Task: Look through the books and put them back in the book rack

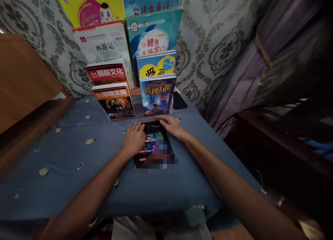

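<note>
A dark book (151, 129) with small coloured pictures on its cover lies flat on the blue cloth in front of me; its lower part is blurred by pixel blocks. My left hand (134, 138) rests on the book's left side, fingers stretched forward over the cover. At the far right corner is my right hand (172, 125), its fingers extended along the top edge and the thumb near the cover. Just beyond the hands stand a blue book (158, 94) with gold title letters and, to its left, a book with a lion (117, 102) on the front.
Behind stand more books in two rising columns, among them a red-topped book (106, 73), a white book (104, 45) and a teal book (156, 31). A black phone (179, 100) lies right of the blue book. Wooden furniture (23, 80) borders the left; a purple curtain (247, 59) hangs right.
</note>
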Demonstrator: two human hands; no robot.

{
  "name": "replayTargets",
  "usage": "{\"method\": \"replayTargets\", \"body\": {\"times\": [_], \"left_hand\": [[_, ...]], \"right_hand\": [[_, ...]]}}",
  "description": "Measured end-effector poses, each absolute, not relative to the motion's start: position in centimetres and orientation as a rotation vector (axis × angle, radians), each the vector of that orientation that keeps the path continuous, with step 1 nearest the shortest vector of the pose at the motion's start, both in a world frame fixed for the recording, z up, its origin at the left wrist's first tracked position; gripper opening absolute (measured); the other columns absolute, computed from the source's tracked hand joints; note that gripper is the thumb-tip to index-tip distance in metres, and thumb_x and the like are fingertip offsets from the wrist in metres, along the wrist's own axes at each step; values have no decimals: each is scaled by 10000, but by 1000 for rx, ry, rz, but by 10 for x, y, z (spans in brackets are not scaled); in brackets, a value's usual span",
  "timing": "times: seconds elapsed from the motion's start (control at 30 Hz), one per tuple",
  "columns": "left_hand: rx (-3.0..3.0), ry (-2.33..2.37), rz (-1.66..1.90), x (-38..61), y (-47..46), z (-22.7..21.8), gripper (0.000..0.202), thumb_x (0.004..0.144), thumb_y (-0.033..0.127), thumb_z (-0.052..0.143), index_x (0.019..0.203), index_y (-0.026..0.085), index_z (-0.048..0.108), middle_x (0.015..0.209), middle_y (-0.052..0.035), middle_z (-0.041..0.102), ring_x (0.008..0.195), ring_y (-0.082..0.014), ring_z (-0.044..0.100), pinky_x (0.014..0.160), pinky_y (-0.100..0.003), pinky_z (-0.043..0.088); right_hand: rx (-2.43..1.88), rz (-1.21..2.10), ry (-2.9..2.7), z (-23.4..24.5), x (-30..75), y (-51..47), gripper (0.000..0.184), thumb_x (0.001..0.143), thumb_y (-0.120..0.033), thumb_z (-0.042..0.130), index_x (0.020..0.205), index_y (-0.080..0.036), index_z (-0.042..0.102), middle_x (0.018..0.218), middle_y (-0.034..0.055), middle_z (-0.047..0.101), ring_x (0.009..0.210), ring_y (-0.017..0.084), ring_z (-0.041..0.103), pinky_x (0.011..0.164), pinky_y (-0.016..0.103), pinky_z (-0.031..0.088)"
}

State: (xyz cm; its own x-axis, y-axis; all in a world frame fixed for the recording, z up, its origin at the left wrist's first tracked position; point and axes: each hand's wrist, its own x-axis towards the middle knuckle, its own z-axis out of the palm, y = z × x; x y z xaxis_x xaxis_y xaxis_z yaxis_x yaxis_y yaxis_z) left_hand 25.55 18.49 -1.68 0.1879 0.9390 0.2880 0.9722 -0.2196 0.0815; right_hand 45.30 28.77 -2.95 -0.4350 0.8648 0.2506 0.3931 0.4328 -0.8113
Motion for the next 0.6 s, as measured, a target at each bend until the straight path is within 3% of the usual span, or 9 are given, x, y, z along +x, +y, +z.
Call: {"method": "replayTargets", "body": {"times": [0.17,0.37,0.6], "left_hand": [[-2445,-1850,-389,252,189,-14,462,989,228,368,1408,107,520,1538,-160,474,1456,-282,413,1207,-511,321],[-2766,-1626,-291,255,205,-5,617,870,72,385,1482,123,447,1590,-123,403,1505,-208,325,1242,-464,262],[-2978,-1465,-171,269,216,6,822,732,-59,367,1494,239,446,1596,-51,400,1516,-193,296,1240,-554,197]], "right_hand": [[-1009,1047,-1901,-26,454,290,389,965,-155,455,1288,-206,667,1238,85,732,1182,232,670,1084,445,492],[-1016,1011,-1902,-22,454,291,365,960,-131,476,1248,-203,687,1211,77,744,1186,229,668,1101,443,473],[-1013,1053,-1898,-22,451,292,389,977,-85,434,1287,-169,653,1246,108,726,1193,210,665,1075,423,494]]}}
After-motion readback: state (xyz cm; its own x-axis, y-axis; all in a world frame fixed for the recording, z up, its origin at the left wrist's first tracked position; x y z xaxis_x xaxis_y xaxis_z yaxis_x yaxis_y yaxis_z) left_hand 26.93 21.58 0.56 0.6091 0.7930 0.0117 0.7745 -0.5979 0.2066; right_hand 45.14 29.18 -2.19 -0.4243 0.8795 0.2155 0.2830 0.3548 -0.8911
